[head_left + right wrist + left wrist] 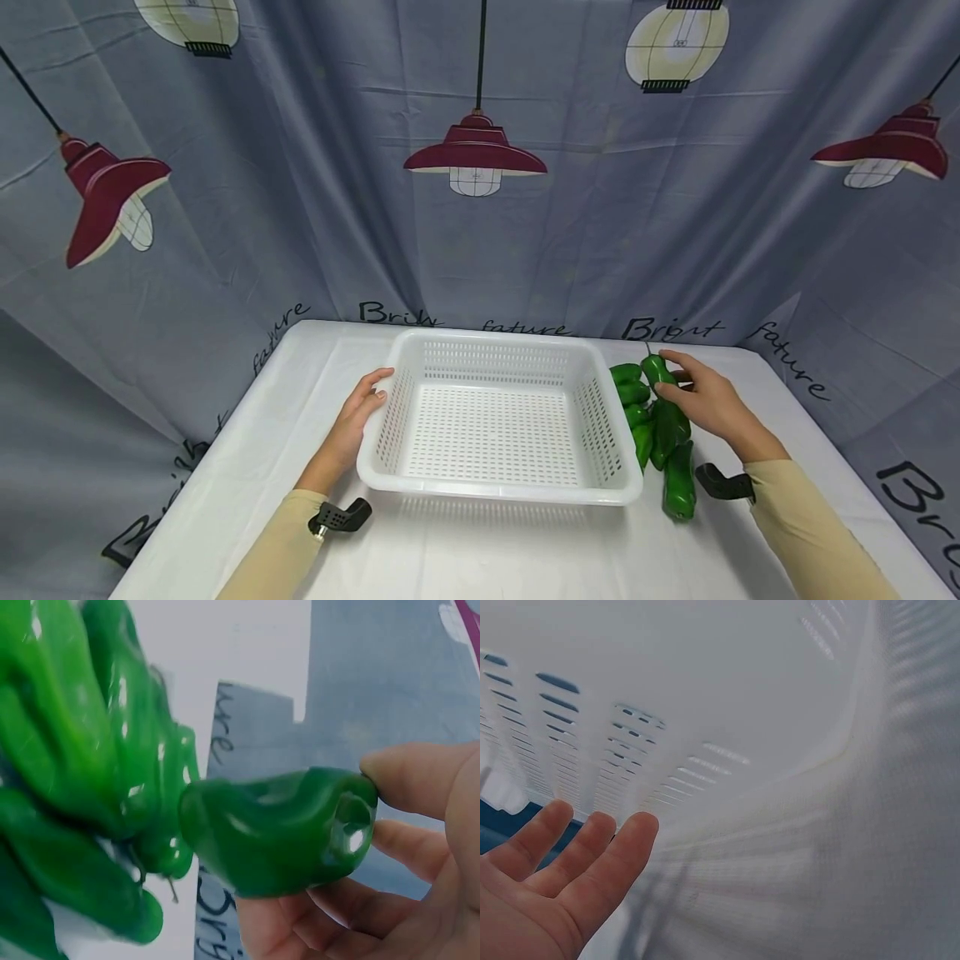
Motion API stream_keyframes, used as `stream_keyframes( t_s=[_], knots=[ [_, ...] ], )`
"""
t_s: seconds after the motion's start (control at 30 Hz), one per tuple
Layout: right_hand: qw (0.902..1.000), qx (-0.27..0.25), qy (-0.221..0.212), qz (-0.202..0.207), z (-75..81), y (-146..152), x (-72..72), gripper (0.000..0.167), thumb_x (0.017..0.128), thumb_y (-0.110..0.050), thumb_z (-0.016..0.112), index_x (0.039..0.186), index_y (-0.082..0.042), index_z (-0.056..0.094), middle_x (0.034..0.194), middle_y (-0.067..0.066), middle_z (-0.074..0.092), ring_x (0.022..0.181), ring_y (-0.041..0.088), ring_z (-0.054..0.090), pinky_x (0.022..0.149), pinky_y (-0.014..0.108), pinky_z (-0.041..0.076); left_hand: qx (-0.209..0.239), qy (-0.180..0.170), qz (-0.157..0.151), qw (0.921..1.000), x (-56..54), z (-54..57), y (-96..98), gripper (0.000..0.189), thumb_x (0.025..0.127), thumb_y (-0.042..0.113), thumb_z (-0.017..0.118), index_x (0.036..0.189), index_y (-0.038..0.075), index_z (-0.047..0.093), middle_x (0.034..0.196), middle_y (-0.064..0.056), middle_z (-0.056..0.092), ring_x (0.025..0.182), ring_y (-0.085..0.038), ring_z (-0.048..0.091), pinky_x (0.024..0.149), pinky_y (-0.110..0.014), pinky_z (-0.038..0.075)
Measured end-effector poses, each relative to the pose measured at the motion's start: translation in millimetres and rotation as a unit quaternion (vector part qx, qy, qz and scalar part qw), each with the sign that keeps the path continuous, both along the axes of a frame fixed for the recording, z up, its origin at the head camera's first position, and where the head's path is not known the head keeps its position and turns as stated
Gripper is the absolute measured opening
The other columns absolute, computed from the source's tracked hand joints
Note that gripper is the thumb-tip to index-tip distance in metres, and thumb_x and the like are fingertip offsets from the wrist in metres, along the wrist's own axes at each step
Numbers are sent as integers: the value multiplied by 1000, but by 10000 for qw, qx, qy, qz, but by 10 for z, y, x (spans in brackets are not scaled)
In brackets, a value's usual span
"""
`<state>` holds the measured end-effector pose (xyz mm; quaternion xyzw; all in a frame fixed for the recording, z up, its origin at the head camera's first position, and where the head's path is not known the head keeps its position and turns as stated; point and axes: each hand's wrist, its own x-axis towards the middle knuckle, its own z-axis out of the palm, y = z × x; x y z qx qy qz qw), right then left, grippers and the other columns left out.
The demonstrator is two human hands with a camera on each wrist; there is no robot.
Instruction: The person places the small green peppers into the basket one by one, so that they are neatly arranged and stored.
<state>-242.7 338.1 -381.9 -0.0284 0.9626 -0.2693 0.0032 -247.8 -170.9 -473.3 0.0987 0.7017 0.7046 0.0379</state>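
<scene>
A white slotted plastic basket (495, 487) stands on the table with nothing in it. At its left side is my left hand (351, 429), fingertips right at the rim. In the left wrist view, the fingers (607, 881) reach out fairly straight beside the basket's slotted wall (735, 682). To the right of the basket, my right hand (705, 396) pinches a green pepper (655, 369) between thumb and fingers. The right wrist view has this dark, glossy pepper (277, 829) held end-on, above the background. More green peppers (52, 720) lie heaped beside it.
The pepper pile (636, 394) lies along the basket's right wall, with one long pepper (679, 483) nearest the front. A white cloth covers the table (465, 554). Behind and at both sides hangs a grey-blue curtain (345, 208) printed with lamps and lettering.
</scene>
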Motion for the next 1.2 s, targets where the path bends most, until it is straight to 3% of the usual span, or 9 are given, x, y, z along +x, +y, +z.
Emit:
stream_keyframes(
  t_s=[0.37,0.57,0.7,0.8,1.03,1.2],
  knots=[
    [9994,-210,-40,287,157,-244,-31,69,103,-32,58,159,-4,29,143,37,49,123,53,56,86,58,57,52,-17,19,10000,8,1,8,45,109,19,34,153,10,33,138,-23,42,102,-14,60,81,-25,57],
    [9960,-780,-276,328,194,-389,-53,71,103,-32,59,161,-7,26,147,37,45,126,52,55,82,53,60,72,-10,-13,10000,12,-1,6,45,109,20,34,153,10,33,137,-24,42,102,-15,60,81,-26,57],
    [9912,-1234,-369,299,198,-489,-78,72,103,-30,59,162,-8,24,148,37,44,106,40,63,71,40,59,102,-24,-32,9999,5,-3,5,45,109,20,35,153,11,33,138,-24,42,102,-15,60,82,-26,57],
    [9878,-1463,-463,248,191,-561,-109,72,103,-28,59,163,-11,22,148,37,43,98,30,61,65,35,54,111,-24,-36,9999,4,-5,4,45,109,21,35,153,11,33,137,-24,42,102,-15,60,81,-26,57],
    [9845,-1587,-685,310,181,-723,-148,73,103,-29,58,163,-13,20,150,34,43,128,45,55,76,39,58,98,15,-48,9999,6,-15,-2,45,109,19,34,153,10,32,134,-24,43,101,-16,60,81,-26,57],
    [9806,-1751,-793,386,206,-846,-167,73,103,-28,59,163,-13,20,151,34,42,129,46,54,76,39,58,27,25,-6,10000,6,-8,0,45,109,20,34,153,11,33,136,-26,43,102,-17,60,81,-26,57]
  ],
)
